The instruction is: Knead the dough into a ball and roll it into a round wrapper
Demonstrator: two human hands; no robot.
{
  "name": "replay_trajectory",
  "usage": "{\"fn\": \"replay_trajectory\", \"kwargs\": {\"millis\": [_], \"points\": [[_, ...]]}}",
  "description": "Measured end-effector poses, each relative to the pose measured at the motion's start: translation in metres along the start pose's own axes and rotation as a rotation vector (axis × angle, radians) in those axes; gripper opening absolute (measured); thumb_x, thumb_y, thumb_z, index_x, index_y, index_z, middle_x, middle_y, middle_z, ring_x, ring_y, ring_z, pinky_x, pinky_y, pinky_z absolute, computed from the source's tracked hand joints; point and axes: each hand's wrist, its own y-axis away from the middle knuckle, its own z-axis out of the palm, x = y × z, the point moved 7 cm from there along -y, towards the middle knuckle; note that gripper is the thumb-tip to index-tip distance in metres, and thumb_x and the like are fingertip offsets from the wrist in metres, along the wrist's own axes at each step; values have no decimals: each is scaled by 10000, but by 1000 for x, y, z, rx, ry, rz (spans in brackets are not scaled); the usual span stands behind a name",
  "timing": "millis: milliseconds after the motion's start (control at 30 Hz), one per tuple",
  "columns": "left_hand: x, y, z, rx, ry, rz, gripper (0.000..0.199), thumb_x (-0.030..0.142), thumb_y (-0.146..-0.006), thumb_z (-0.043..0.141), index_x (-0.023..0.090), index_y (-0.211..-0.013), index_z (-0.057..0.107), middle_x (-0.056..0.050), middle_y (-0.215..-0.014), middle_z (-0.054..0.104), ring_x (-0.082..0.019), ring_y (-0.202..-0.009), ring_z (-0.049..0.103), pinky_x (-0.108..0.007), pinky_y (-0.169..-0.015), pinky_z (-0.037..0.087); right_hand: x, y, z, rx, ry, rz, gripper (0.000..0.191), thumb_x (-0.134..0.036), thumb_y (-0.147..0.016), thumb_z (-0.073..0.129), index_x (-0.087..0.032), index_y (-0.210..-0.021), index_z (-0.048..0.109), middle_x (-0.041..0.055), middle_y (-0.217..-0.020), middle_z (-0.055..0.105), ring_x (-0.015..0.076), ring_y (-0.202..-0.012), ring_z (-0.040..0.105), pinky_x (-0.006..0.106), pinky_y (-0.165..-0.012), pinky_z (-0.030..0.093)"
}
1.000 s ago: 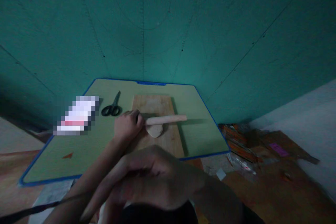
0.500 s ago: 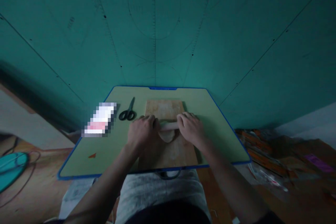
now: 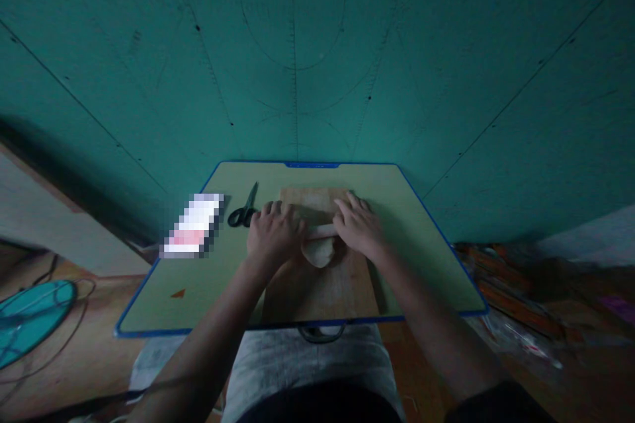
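A pale rolling pin (image 3: 321, 232) lies crosswise over a piece of dough (image 3: 318, 255) on a wooden cutting board (image 3: 322, 294). My left hand (image 3: 276, 232) rests on the pin's left end, its fingers stretched forward. On the right end lies my right hand (image 3: 358, 221), fingers extended and somewhat spread. Both palms cover the pin's ends, so only its middle shows. Part of the dough shows on the near side of the pin, between the hands. Close to my left fingers are dark-handled scissors (image 3: 243, 215), their blades pointing away from me.
The board sits on a small pale-green table (image 3: 426, 271) with a blue rim, against a green wall (image 3: 317, 46). A pixelated, phone-shaped object (image 3: 193, 226) and a small orange triangle (image 3: 178, 293) lie at left. Cluttered items (image 3: 501, 297) fill the floor at right.
Both hands have rolled the pin slightly away from me. Their fingers, curled round it before, are now stretched forward. The view has shifted a little.
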Motion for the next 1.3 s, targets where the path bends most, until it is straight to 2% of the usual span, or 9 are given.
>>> {"fn": "replay_trajectory", "kwargs": {"millis": [133, 267, 367, 467, 600, 833, 1033, 1167, 1300], "points": [[13, 37, -10, 110, 34, 74, 394, 413, -977, 458, 144, -1198, 642, -180, -1328, 623, -348, -1271, 549, -470, -981, 506, -3, 38, -9, 128, -23, -134, 458, -313, -1006, 334, -164, -1327, 624, 159, -1443, 548, 311, -1372, 436, 504, -1132, 338], [28, 79, -17, 84, 100, 146, 417, 288, -964, 508, 147, -1357, 527, -162, -1367, 612, -293, -1176, 636, -374, -800, 604, 5, 58, -5, 117, -151, -223, 488, -340, -1020, 305, -167, -1366, 603, 151, -1482, 509, 290, -1409, 389, 491, -1160, 324], [42, 104, -19, 77, 177, 240, 524, 118, -933, 469, 187, -1452, 432, -156, -1498, 493, -268, -1245, 604, -334, -798, 614, 12, 48, 6, 50, -246, -219, 474, -362, -1018, 322, -211, -1370, 602, 121, -1529, 456, 280, -1451, 331, 501, -1173, 306], [62, 124, -13, 82, 270, 380, 635, 12, -865, 436, 151, -1482, 391, -175, -1570, 383, -296, -1408, 439, -386, -928, 588, 9, 24, 16, -2, -302, -181, 456, -350, -999, 371, -235, -1383, 587, 100, -1568, 402, 279, -1465, 309, 506, -1181, 286], [89, 141, -4, 76, 411, 560, 606, -19, -791, 442, 121, -1375, 520, -142, -1528, 459, -314, -1500, 239, -501, -1131, 438, -18, -3, 16, -67, -294, -238, 447, -294, -988, 388, -238, -1390, 574, 90, -1573, 397, 243, -1466, 312, 479, -1183, 273], [77, 149, -11, 72, 509, 405, 368, 106, -834, 505, 159, -1176, 631, -146, -1583, 368, -356, -1504, 218, -620, -1134, 383, -81, -13, 4, -137, -189, -399, 412, -300, -1011, 394, -211, -1362, 591, 78, -1505, 502, 230, -1448, 336, 443, -1194, 226], [48, 165, -7, 146, 396, 308, 586, 93, -872, 489, 159, -1451, 434, -189, -1577, 362, -334, -1485, 287, -587, -1117, 423, -121, -21, 4, -52, -195, -382, 323, -256, -1002, 390, -231, -1135, 683, 59, -1231, 691, 225, -1198, 559, 449, -1104, 323], [44, 166, -7, 139, 435, 299, 509, 82, -872, 509, 175, -1373, 501, -193, -1611, 286, -338, -1491, 271, -575, -1132, 408, -122, -25, 9, -39, -195, -375, 302, -272, -1007, 395, -235, -1079, 686, 50, -1178, 706, 230, -1150, 579, 425, -1043, 374], [65, 157, -6, 45, 540, 339, 408, 66, -847, 528, 155, -1243, 571, -179, -1648, 180, -369, -1501, 211, -537, -1122, 436, -99, -20, 9, -85, -192, -435, 321, -261, -1004, 408, -241, -1178, 677, 44, -1306, 651, 210, -1290, 499, 387, -1122, 319]]}}
